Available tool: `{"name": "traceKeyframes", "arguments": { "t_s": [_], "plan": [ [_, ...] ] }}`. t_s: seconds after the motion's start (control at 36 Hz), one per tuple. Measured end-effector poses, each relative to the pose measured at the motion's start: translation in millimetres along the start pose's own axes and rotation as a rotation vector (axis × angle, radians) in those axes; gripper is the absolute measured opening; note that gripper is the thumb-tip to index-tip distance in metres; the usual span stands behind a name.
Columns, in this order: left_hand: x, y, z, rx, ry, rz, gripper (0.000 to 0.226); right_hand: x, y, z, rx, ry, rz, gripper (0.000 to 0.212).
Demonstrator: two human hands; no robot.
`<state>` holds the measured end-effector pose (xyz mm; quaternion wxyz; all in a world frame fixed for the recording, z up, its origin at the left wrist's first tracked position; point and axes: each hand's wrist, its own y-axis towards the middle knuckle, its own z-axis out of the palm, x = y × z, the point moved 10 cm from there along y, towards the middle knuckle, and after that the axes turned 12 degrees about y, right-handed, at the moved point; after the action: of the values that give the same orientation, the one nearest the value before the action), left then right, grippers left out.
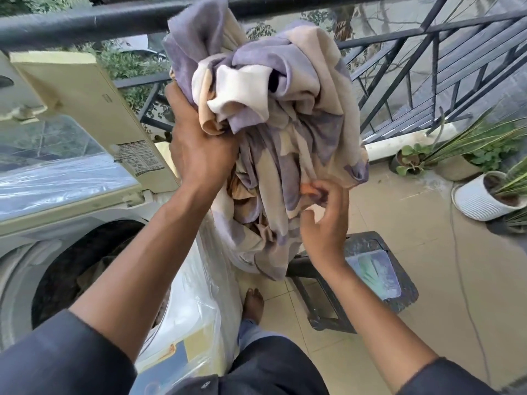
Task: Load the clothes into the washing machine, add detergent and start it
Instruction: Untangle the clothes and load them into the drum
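Dark sleeves (71, 352) frame the bottom of the view, pushed up your forearms. Your left hand (201, 151) is clenched tight on a big crumpled bundle of soft lilac-and-cream patterned cloth (285, 132), held high in front of the black metal railing (85, 22). Your right hand (325, 220) pinches a lower fold of the same bundle between its fingertips (309, 192). To your left stands the cream top-loading washing machine (57, 218), wrapped in glossy clear plastic film, its flat lid (94, 109) tilted up and the round dark drum (68, 269) open. Beneath the cloth sits a dark square plastic stool (399, 297) on beige floor tiles (413, 223), near ribbed white plant pots (479, 199).
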<state>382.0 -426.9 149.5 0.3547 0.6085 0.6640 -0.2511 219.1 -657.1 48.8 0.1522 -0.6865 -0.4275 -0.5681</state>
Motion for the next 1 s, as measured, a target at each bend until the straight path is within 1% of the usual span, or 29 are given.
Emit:
{"name": "traceKeyframes", "arguments": {
  "t_s": [0.06, 0.08, 0.11, 0.17, 0.19, 0.22, 0.25, 0.31, 0.33, 0.39, 0.42, 0.44, 0.47, 0.58, 0.64, 0.67, 0.75, 0.92, 0.94, 1.0],
  "plan": [
    [-4.6, -0.5, -4.5, -0.008, -0.01, 0.005, 0.065, -43.8, -17.2, 3.8, 0.009, -0.167, 0.112, 0.07],
    [-7.7, -1.2, -7.1, -0.012, -0.023, 0.01, 0.065, -67.5, -24.8, 6.0, 0.035, -0.261, 0.203, 0.08],
    [-11.0, -1.9, -10.2, -0.018, -0.041, 0.014, 0.066, -91.9, -31.6, 9.5, 0.083, -0.336, 0.326, 0.093],
    [-16.9, -3.1, -15.8, -0.029, -0.08, 0.009, 0.069, -135.4, -48.1, 20.6, 0.245, -0.441, 0.615, 0.116],
    [-18.7, -3.6, -17.9, -0.029, -0.103, -0.001, 0.071, -150.8, -55.9, 26.7, 0.329, -0.473, 0.715, 0.122],
    [-19.8, -3.9, -19.6, -0.028, -0.136, -0.011, 0.073, -161.0, -60.1, 32.7, 0.397, -0.491, 0.769, 0.126],
    [-19.7, -3.2, -20.7, -0.028, -0.165, -0.015, 0.075, -168.1, -61.3, 37.8, 0.444, -0.507, 0.783, 0.127],
    [-20.6, -2.6, -24.6, -0.037, -0.189, -0.018, 0.078, -176.6, -59.7, 45.8, 0.526, -0.567, 0.766, 0.119],
    [-21.4, -2.6, -26.6, -0.041, -0.19, -0.017, 0.079, -179.7, -58.1, 48.6, 0.566, -0.604, 0.757, 0.108],
    [-21.8, -2.6, -30.1, -0.05, -0.181, -0.018, 0.081, -187.9, -55.0, 47.8, 0.588, -0.643, 0.776, 0.074],
    [-21.3, -2.5, -31.0, -0.054, -0.174, -0.019, 0.081, -192.1, -53.9, 45.4, 0.567, -0.624, 0.803, 0.056],
    [-20.1, -1.8, -31.2, -0.057, -0.163, -0.021, 0.079, -196.1, -52.6, 43.0, 0.53, -0.571, 0.822, 0.042],
    [-18.4, -0.9, -30.9, -0.058, -0.153, -0.024, 0.077, -199.1, -52.3, 42.0, 0.499, -0.504, 0.837, 0.035],
    [-13.0, 4.8, -26.2, -0.062, -0.09, -0.008, 0.075, -191.6, -47.7, 37.0, 0.348, -0.262, 0.86, 0.021],
    [-8.6, 7.0, -22.3, -0.07, -0.01, -0.014, 0.074, -176.5, -44.3, 36.2, 0.266, -0.112, 0.864, 0.017],
    [-5.4, 7.9, -19.5, -0.072, 0.017, -0.019, 0.073, -163.1, -40.4, 36.3, 0.235, -0.035, 0.847, 0.019],
    [6.4, 9.2, -9.2, -0.058, 0.07, -0.025, 0.069, -114.6, -24.4, 32.5, 0.213, 0.145, 0.756, 0.023],
    [27.6, 8.6, 10.7, -0.02, 0.153, -0.006, 0.065, 12.6, 13.4, 17.4, 0.333, 0.492, 0.496, 0.042],
    [29.1, 7.7, 13.2, -0.013, 0.166, -0.005, 0.066, 31.9, 18.9, 14.6, 0.364, 0.52, 0.45, 0.043],
    [30.6, 5.9, 16.3, -0.011, 0.178, 0.003, 0.066, 68.0, 30.0, 9.1, 0.414, 0.567, 0.341, 0.037]
  ]
}}
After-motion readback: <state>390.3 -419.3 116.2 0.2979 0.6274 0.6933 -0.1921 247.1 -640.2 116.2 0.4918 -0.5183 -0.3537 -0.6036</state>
